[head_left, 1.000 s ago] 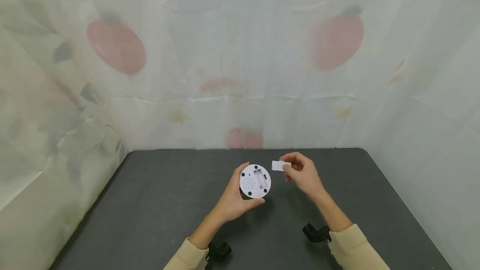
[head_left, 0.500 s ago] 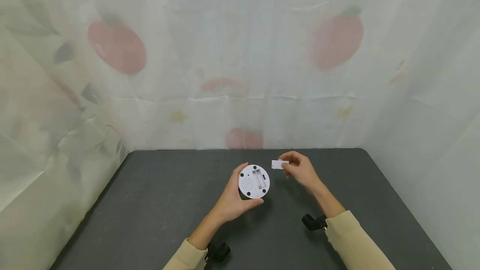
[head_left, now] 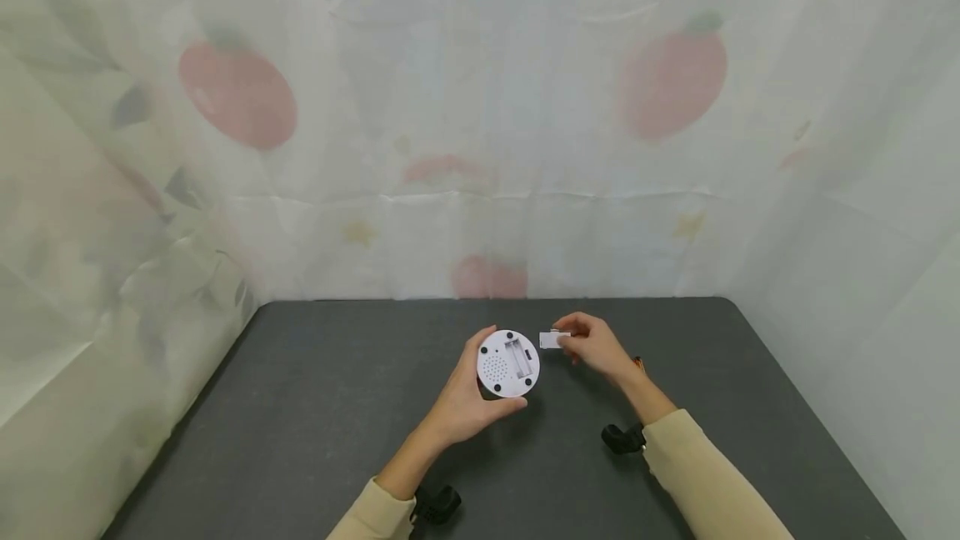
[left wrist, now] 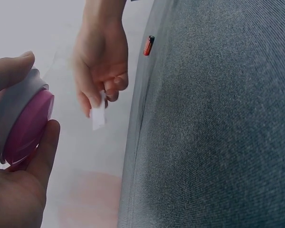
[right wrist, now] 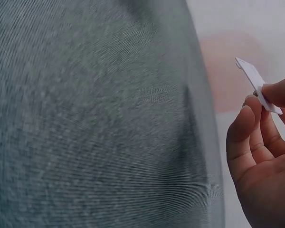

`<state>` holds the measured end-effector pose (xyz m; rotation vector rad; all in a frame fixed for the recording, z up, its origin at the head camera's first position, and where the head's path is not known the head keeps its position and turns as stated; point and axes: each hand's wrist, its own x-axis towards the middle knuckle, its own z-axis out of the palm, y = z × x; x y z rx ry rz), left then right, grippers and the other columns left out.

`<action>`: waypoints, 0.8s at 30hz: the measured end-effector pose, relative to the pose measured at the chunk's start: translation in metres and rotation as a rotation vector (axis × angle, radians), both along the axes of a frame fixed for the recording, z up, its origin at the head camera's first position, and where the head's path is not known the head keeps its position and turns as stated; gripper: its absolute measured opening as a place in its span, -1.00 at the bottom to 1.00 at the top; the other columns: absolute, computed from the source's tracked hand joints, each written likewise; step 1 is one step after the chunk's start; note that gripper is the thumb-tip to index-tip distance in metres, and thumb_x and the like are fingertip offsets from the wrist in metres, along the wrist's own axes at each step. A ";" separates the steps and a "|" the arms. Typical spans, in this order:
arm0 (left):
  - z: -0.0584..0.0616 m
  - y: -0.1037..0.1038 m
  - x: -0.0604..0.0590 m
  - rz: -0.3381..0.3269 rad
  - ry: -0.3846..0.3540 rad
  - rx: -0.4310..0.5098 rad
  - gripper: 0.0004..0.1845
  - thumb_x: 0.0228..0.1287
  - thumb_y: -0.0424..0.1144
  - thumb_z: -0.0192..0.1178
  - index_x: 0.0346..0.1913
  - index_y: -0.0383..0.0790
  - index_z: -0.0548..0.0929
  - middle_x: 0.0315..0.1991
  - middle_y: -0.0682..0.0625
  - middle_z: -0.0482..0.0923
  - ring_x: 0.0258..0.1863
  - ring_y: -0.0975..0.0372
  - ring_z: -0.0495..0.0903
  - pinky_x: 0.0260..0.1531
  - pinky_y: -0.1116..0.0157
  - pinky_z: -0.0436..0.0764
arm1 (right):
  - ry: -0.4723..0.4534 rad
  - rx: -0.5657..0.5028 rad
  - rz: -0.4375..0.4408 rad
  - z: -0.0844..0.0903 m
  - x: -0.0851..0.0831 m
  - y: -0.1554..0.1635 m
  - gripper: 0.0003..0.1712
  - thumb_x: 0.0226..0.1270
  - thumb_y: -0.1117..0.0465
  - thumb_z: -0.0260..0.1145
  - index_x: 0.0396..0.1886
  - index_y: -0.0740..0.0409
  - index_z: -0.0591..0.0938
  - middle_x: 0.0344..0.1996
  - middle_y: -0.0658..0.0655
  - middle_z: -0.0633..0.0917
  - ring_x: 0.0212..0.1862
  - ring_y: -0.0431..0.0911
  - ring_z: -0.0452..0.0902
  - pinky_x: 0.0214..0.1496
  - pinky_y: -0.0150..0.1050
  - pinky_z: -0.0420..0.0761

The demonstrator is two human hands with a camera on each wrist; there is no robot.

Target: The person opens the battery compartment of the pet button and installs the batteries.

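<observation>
My left hand [head_left: 463, 407] grips a round white device [head_left: 495, 369] by its edge, its perforated underside turned up toward the head camera. Four-cornered dark feet dot that face, and an uncovered battery compartment [head_left: 517, 358] shows no batteries inside. From the left wrist view the device's other side [left wrist: 31, 126] is pink. Just right of the device, my right hand [head_left: 596, 347] pinches a small white battery cover [head_left: 551, 341] between thumb and fingers. The cover [right wrist: 254, 83] is tilted in the right wrist view, apart from the device.
A red and black battery [left wrist: 149, 45] lies on the dark grey table [head_left: 337, 407], partly hidden behind my right wrist in the head view. Pale curtains [head_left: 480, 107] with fruit prints stand behind the table and along both sides.
My right hand has come slightly left and nearer with the battery cover. The battery beside my right wrist has come into view. The left hand and device have barely shifted.
</observation>
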<state>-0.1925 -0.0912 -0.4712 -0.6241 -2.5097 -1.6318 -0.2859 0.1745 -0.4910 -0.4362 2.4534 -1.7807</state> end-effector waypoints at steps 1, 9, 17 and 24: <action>0.000 0.000 0.000 0.000 -0.001 0.000 0.16 -0.02 -0.03 0.63 0.57 0.23 0.07 0.39 0.09 0.30 0.22 0.20 0.41 0.18 0.00 0.37 | -0.003 0.010 -0.003 -0.002 -0.001 0.000 -0.72 0.41 0.34 0.34 0.06 0.34 0.63 -0.32 0.38 0.64 -0.39 0.01 0.52 -0.40 -0.11 0.59; -0.002 0.001 -0.002 0.008 0.002 -0.013 0.17 -0.03 -0.02 0.63 0.58 0.17 0.07 0.41 0.10 0.29 0.26 0.21 0.40 0.21 -0.01 0.36 | -0.031 0.116 -0.014 -0.004 -0.004 0.000 -0.76 0.37 0.35 0.36 0.01 0.29 0.67 -0.40 0.18 0.64 -0.45 -0.06 0.47 -0.45 -0.22 0.48; -0.002 0.001 0.000 0.007 -0.007 -0.008 0.16 -0.01 0.00 0.62 0.57 0.27 0.05 0.41 0.09 0.28 0.25 0.19 0.40 0.18 -0.01 0.37 | 0.115 0.301 0.029 -0.022 -0.014 0.002 -0.83 0.31 0.37 0.39 -0.11 0.25 0.71 -0.34 0.07 0.69 -0.34 -0.14 0.52 -0.25 -0.21 0.51; 0.000 0.001 -0.001 -0.004 -0.027 -0.008 0.16 0.01 -0.03 0.61 0.57 0.29 0.03 0.41 0.09 0.26 0.23 0.19 0.41 0.15 0.03 0.41 | 0.188 0.417 0.011 -0.022 -0.014 0.000 -0.86 0.30 0.36 0.41 -0.16 0.19 0.71 -0.36 0.03 0.63 -0.33 -0.13 0.48 -0.21 -0.16 0.50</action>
